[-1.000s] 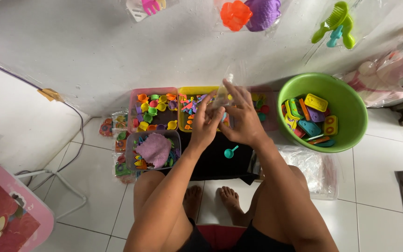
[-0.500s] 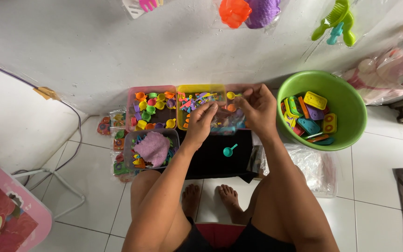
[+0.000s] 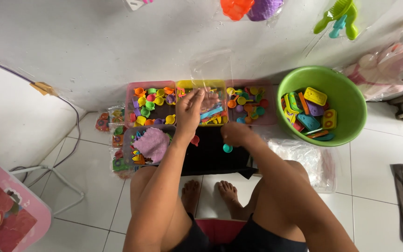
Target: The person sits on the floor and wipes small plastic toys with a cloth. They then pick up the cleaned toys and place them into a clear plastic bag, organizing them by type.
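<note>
Bag (image 3: 211,70) upright in left hand (image 3: 190,109) | right hand (image 3: 234,134) below, apart

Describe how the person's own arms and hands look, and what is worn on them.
Both arms are bare from the bottom edge of the picture to the fingertips: no sleeves, gloves or wristbands show. The left hand and the right hand carry no ring, watch or marking that I can make out. Any rings on the right hand's fingers would be hard to tell at this size.

Three toy trays (image 3: 151,100) in row by wall, bowl (image 3: 350,98) to right, mat (image 3: 211,156) in front
</note>
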